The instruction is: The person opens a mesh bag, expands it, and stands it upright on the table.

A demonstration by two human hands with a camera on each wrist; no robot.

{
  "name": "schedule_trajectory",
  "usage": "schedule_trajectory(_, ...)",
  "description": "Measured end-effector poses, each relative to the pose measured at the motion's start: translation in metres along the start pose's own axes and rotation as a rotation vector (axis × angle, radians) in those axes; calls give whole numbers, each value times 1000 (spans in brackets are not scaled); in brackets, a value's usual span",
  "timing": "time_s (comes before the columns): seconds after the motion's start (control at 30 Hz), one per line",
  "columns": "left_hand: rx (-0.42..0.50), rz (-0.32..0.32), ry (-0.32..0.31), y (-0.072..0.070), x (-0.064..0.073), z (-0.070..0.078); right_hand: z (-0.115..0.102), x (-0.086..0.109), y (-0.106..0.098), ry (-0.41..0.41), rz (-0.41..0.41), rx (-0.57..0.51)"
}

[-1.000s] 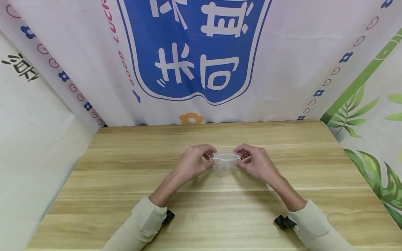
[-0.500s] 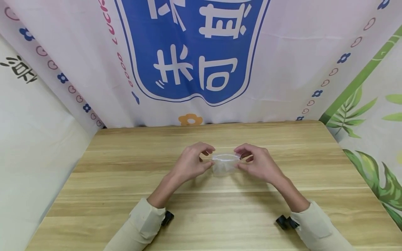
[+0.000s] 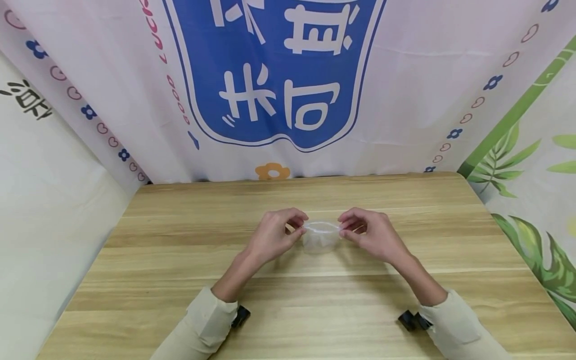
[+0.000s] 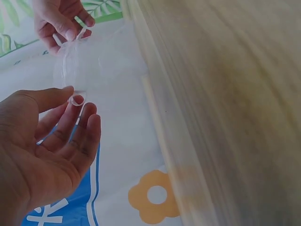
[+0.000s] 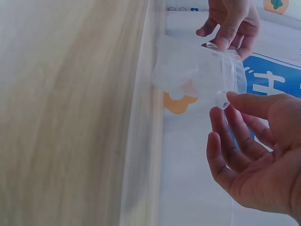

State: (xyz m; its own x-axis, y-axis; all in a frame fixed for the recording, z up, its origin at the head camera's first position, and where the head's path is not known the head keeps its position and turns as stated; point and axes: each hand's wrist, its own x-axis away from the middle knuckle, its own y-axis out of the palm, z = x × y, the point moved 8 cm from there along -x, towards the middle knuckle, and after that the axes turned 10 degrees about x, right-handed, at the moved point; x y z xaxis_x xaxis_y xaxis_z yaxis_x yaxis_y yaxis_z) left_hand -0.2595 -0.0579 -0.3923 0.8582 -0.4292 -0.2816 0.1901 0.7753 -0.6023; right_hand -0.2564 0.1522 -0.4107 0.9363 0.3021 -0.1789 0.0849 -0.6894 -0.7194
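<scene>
A small clear plastic zip bag (image 3: 321, 243) is held just above the table near its middle, its mouth edge uppermost. My left hand (image 3: 275, 234) pinches one top corner between thumb and fingertips. At the opposite top corner, my right hand (image 3: 372, 235) pinches in the same way. In the left wrist view, the bag (image 4: 94, 63) stretches between both hands, with its corner folded round at the left fingertips. The right wrist view shows the bag (image 5: 181, 66) as see-through, with the curtain's flower visible behind it. No contents can be made out in it.
The wooden table (image 3: 288, 310) spreads around both hands. Behind its far edge hangs a printed curtain (image 3: 405, 115). A leaf-patterned cloth (image 3: 540, 200) hangs at the right and a pale cloth (image 3: 54, 200) at the left.
Both hands keep to the bag's corners with small finger shifts. The left thumb and fingertips have drawn together again after parting slightly. The bag's mouth edge has shifted a little.
</scene>
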Motion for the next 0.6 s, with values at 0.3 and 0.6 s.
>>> schedule_trajectory(0.3,-21,13,12,1,-4,3,-6,-4,5,-8,15,-32)
schedule_trajectory(0.6,-40,4,29,4,-8,8,-16,-11,11,-41,38,-25)
